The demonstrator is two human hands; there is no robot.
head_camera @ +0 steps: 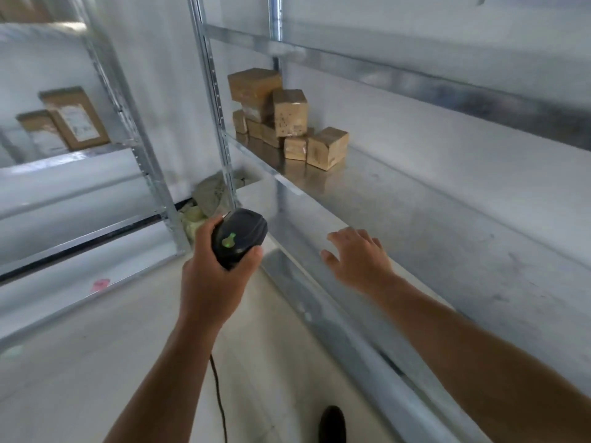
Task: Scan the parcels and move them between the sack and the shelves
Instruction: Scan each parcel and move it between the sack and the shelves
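Item: barcode scanner [240,238], black, green indicator lit, gripped in the left hand [208,273] with fingers and thumb curled round its body; its nose points towards the far corner, and its cable [219,388] hangs down to the floor [96,362]. Item: right hand [361,260], fingers spread and relaxed, holding nothing, hovering over the front lip of the metal shelf [431,225]; whether it touches the lip cannot be told. Item: cardboard parcels [287,119], a small brown heap, several stacked and others standing alongside, at the far left end of that shelf against the upright, well apart from both hands. Item: flat packets [75,118], two, leaning upright on the neighbouring rack [80,174] to the left. Item: a crumpled grey-green bundle [209,195] on the floor in the corner below the heap, possibly the sack, too blurred to confirm. Item: dark shoe [332,423], at the lower edge of the view. Step in hand, by judgement: approach to the shelved heap, with scanner at the ready and no parcel yet taken up. Next move calls for: the free hand to travel along the shelf to the nearest box at the right of the heap, turn its label outward, and present it squarely to the scanner before carrying it towards the sack; boxes lower in the stack are best left until those on top are cleared.
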